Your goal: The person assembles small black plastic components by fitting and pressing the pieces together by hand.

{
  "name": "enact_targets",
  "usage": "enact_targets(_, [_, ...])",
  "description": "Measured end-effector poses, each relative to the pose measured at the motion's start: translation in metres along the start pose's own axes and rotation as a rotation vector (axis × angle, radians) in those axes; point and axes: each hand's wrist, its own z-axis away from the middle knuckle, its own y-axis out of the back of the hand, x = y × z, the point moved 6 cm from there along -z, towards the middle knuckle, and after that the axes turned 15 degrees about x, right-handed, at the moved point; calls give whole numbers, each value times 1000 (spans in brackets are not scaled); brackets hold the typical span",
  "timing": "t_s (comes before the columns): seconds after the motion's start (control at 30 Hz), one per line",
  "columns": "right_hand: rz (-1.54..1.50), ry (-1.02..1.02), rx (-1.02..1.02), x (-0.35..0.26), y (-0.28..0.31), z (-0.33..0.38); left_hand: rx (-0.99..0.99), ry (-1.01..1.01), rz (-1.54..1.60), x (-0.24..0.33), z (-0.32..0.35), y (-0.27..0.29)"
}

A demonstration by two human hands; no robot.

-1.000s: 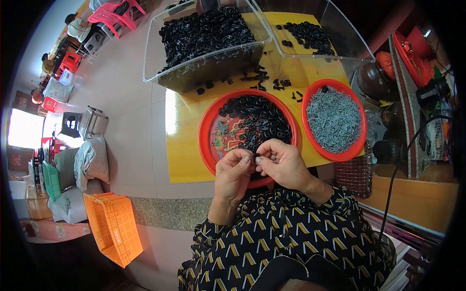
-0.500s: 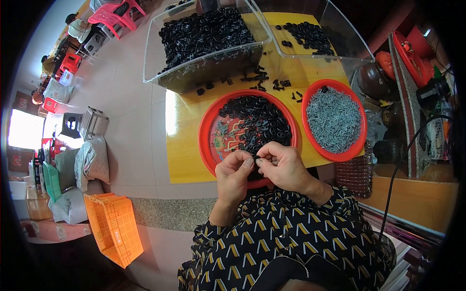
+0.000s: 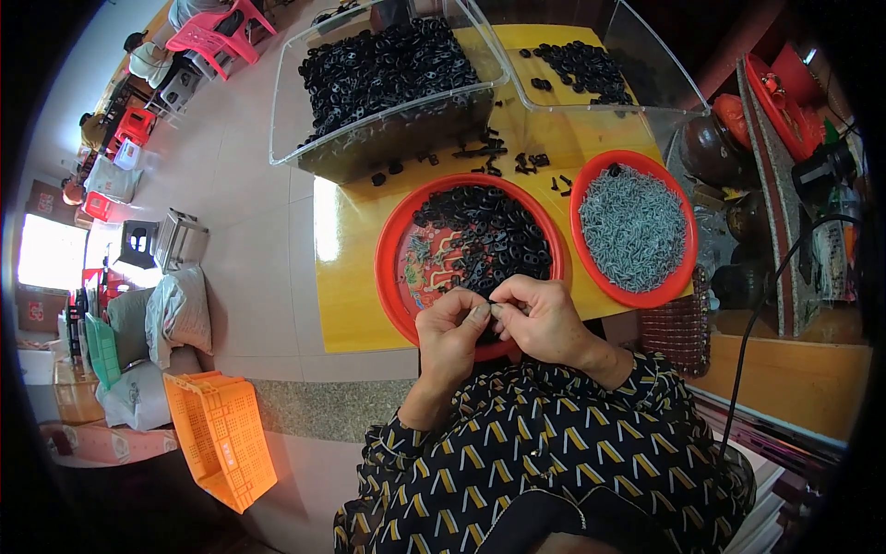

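Both hands meet over the near rim of a round red tray (image 3: 391, 294) that holds a heap of small black oval plastic pieces (image 3: 498, 226). My left hand (image 3: 449, 334) pinches with thumb and forefinger at a tiny dark piece, mostly hidden by the fingertips. From the other side my right hand (image 3: 540, 323) pinches at the same spot, its fingertips touching or nearly touching the left ones. Which part each hand grips cannot be made out. To the right stands a red oval tray (image 3: 579, 235) full of silver screws (image 3: 637, 231).
A clear plastic bin (image 3: 397, 125) of black pieces stands at the back of the yellow table (image 3: 346, 323). Another clear bin (image 3: 637, 113) lies beside it, near more black pieces. Loose dark parts (image 3: 531, 162) lie between bins and trays. An orange crate (image 3: 221, 439) sits on the floor at left.
The hands stay pinched together and have shifted only slightly, with the fingertips a touch lower. The whole view has moved a little; trays and bins keep their places.
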Motion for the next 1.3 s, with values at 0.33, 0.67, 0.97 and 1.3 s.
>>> enact_targets(0.33, [-157, -162, 24, 21, 1, -10, -16, 71, 19, 7, -10, -2])
enact_targets(0.67, [-212, -147, 183, 24, 31, -13, 5, -778, -823, 58, -76, -30])
enact_targets(0.97, [-221, -170, 178, 28, 36, -10, -123, -966, -1099, 27, -102, -56])
enact_targets(1.3, [-318, -243, 111, 24, 33, -14, -92, -114, -132, 27, -50, -19])
